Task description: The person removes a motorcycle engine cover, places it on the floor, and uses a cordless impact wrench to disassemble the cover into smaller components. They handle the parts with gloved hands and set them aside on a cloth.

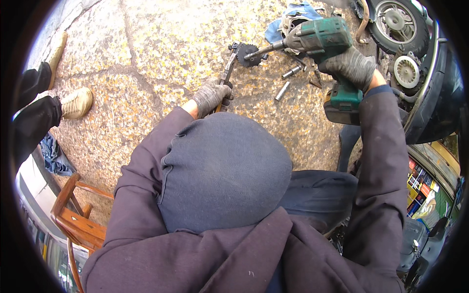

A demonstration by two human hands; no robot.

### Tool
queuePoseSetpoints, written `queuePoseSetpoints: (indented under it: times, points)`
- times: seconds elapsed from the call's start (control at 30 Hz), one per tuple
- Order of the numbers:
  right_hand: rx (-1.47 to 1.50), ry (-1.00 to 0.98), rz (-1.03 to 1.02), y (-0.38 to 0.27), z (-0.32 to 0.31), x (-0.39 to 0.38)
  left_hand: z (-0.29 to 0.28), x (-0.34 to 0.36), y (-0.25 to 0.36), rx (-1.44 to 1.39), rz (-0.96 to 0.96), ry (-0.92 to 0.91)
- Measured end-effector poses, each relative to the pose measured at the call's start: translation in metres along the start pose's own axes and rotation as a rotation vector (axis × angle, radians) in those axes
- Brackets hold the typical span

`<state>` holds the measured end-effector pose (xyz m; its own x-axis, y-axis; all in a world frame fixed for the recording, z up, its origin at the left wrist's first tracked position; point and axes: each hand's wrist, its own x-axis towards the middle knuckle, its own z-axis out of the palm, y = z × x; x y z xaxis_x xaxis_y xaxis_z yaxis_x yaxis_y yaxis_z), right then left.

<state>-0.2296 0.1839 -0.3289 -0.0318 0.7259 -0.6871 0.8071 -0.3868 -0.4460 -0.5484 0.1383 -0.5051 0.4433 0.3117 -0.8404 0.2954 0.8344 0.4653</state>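
Note:
My gloved left hand is closed around a long metal hand tool, whose exact kind I cannot tell. The tool's far end meets a small dark toothed gear. In my gloved right hand is a green cordless impact wrench, held by its grip above the battery. Its long socket bit points left, and the tip reaches the gear's face. Two loose metal sockets, a longer one and another, lie on the ground between my hands.
A wheel with a black tyre and a pale fan-like disc are at the far right. Blue cloth lies behind the impact wrench. A wooden stool stands at left, near another person's shoe. A round dark cloth shape blocks the centre.

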Motion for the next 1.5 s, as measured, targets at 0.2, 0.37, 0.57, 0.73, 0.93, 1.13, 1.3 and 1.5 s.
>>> queuePoseSetpoints:
  times: [0.2,0.37,0.57,0.73,0.93,1.13,1.3,1.5]
  points:
    - [0.555,0.115,0.099,0.031,0.046,-0.04,0.003,0.001,-0.003,0.022,-0.002,-0.015]
    - [1.139,0.13,0.195,0.076,0.112,-0.055,0.003,0.001,-0.004,0.004,0.008,-0.031]
    - [1.549,0.078,0.376,0.086,0.182,-0.059,0.007,-0.001,-0.004,-0.026,0.003,-0.005]
    - [1.561,0.172,0.349,0.062,0.193,-0.061,0.007,0.001,-0.004,0.046,0.023,0.014]
    - [1.539,0.217,0.319,0.052,0.187,-0.064,0.009,0.004,-0.007,0.059,0.021,0.005]
    - [1.493,0.29,0.359,0.056,0.198,-0.071,0.015,0.004,-0.009,0.072,0.014,-0.024]
    - [1.545,0.3,0.432,0.055,0.203,-0.072,0.018,0.005,-0.005,0.133,0.025,-0.005]
    - [1.353,0.399,0.355,0.044,0.185,-0.067,0.015,0.006,-0.005,0.102,0.028,-0.036]
